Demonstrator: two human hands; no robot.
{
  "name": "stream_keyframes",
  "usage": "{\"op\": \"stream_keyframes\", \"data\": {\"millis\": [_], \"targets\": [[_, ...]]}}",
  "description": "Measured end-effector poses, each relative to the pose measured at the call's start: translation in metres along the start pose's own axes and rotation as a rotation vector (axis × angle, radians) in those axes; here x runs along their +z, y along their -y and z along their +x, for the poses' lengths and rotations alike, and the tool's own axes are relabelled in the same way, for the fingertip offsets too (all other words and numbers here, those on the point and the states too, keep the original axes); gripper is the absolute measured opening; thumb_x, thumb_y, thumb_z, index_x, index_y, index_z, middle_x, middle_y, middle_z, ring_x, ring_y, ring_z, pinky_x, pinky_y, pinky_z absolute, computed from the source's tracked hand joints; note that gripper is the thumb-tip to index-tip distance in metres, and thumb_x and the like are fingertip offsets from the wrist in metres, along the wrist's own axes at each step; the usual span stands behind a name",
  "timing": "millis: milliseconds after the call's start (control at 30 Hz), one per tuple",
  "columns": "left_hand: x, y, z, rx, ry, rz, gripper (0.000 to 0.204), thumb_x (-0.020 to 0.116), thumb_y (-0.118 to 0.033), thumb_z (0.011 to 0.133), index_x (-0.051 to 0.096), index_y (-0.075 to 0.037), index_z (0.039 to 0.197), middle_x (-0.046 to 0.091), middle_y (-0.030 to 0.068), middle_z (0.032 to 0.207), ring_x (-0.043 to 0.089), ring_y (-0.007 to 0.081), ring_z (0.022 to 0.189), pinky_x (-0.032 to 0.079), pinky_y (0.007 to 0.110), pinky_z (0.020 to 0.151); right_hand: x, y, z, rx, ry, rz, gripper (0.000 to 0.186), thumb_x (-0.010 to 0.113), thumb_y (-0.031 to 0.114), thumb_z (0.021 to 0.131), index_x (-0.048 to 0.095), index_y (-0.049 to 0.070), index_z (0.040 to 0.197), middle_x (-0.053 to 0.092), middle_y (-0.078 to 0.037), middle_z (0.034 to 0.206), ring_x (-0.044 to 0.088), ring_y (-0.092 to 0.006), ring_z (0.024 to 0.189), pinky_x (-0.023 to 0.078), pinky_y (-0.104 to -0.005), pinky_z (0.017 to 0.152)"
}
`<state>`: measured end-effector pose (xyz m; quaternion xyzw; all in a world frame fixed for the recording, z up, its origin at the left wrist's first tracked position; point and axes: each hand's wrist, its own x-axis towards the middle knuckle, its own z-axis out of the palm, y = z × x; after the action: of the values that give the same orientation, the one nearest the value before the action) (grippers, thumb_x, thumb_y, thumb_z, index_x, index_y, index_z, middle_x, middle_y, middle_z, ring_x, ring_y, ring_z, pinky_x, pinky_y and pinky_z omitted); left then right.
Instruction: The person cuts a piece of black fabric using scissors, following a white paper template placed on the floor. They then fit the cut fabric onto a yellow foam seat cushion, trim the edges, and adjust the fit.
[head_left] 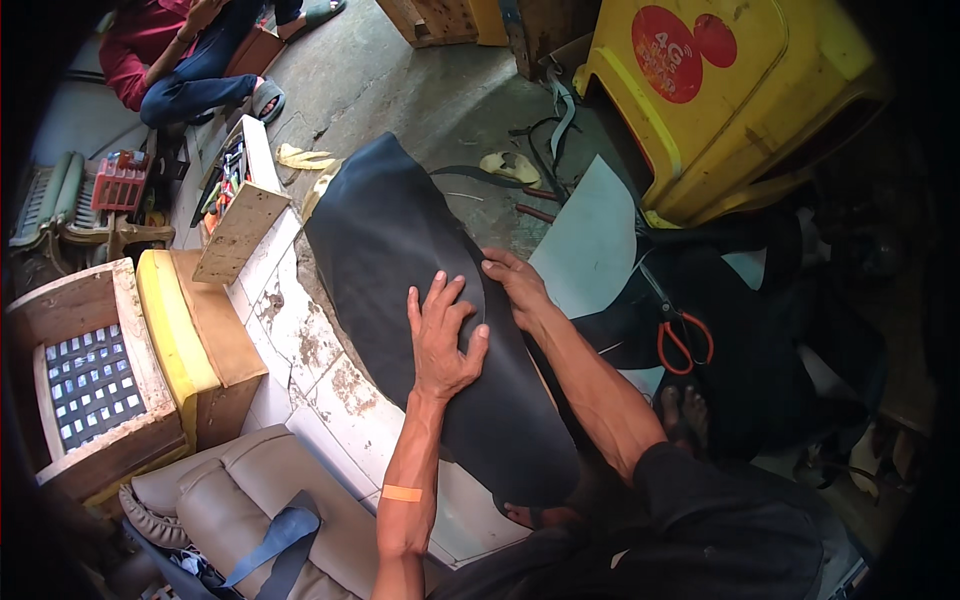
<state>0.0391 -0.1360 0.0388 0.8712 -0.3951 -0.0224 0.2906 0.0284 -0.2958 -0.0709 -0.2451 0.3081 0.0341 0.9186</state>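
Observation:
A long piece of black leather-like material (pixel 390 240) stretches in front of me, from the far middle down toward my feet. A pale layer shows beneath its edge at the far end and along part of the right side. On its smooth upper face my left hand (pixel 442 340) lies with the fingers spread. My right hand (pixel 522 290) closes on the right edge of the material, thumb and fingers pinched there. Scissors with orange-red handles (pixel 685 342) lie to the right, on dark material. Between them and the black piece is a pale cut sheet (pixel 592 245).
A yellow plastic stool (pixel 740 110) stands far right. At left are a wooden toolbox (pixel 243 225), a wooden frame with woven straps (pixel 95 385), yellow foam (pixel 178 340) and a brown padded seat (pixel 265 490). Another person (pixel 185 60) sits at the far left.

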Motion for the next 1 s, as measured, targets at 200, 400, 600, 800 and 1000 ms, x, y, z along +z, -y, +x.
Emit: {"op": "stream_keyframes", "data": {"millis": [200, 400, 600, 800, 1000], "targets": [[-0.001, -0.008, 0.004, -0.048, 0.216, 0.171, 0.063, 0.064, -0.038, 0.092, 0.055, -0.009, 0.147, 0.039, 0.018, 0.163, 0.025, 0.0419, 0.155, 0.007, 0.065, 0.124, -0.004, 0.0, 0.002, -0.122, -0.064, -0.395, 0.039, 0.065, 0.018, 0.1, 0.062, 0.002, 0.135, 0.068, -0.015, 0.125, 0.066, -0.0255, 0.113, 0.051, -0.0366, 0.101], [0.001, -0.011, 0.011, -0.047, 0.284, 0.224, 0.068, 0.06, -0.043, 0.096, 0.049, -0.007, 0.152, 0.033, 0.0195, 0.166, 0.023, 0.0426, 0.155, 0.011, 0.066, 0.124, 0.043, 0.037, -0.034, -0.778, -0.197, -1.338, 0.052, 0.061, 0.031, 0.098, 0.058, 0.001, 0.141, 0.054, -0.027, 0.147, 0.05, -0.0448, 0.137, 0.04, -0.0507, 0.113], [0.004, -0.004, 0.009, -0.093, 0.203, -0.02, 0.072, 0.056, -0.035, 0.093, 0.043, 0.003, 0.152, 0.045, 0.029, 0.154, 0.03, 0.0441, 0.15, 0.018, 0.062, 0.123, 0.121, 0.021, -0.029, -0.529, 0.366, -1.829, 0.079, 0.062, 0.049, 0.097, 0.037, 0.005, 0.158, 0.025, -0.022, 0.168, 0.023, -0.045, 0.155, 0.022, -0.0688, 0.12], [0.011, -0.019, 0.023, -0.019, 0.45, 0.175, 0.071, 0.057, -0.051, 0.093, 0.055, -0.006, 0.148, 0.043, 0.0168, 0.159, 0.019, 0.044, 0.156, 0.005, 0.075, 0.121, 0.117, 0.034, 0.083, -0.527, 0.264, -1.727, 0.106, 0.059, 0.071, 0.091, 0.022, 0.004, 0.164, 0.017, -0.024, 0.17, 0.013, -0.0446, 0.158, 0.019, -0.0605, 0.125], [0.018, -0.004, 0.01, -0.005, 0.36, 0.139, 0.068, 0.055, -0.056, 0.095, 0.058, -0.012, 0.147, 0.039, 0.0148, 0.161, 0.012, 0.0423, 0.158, 0.003, 0.075, 0.121, 0.163, 0.039, 0.16, -0.533, 0.455, -1.508, 0.093, 0.042, 0.066, 0.103, 0.022, -0.002, 0.162, 0.018, -0.025, 0.17, 0.014, -0.0367, 0.159, 0.012, -0.0437, 0.129]]}}
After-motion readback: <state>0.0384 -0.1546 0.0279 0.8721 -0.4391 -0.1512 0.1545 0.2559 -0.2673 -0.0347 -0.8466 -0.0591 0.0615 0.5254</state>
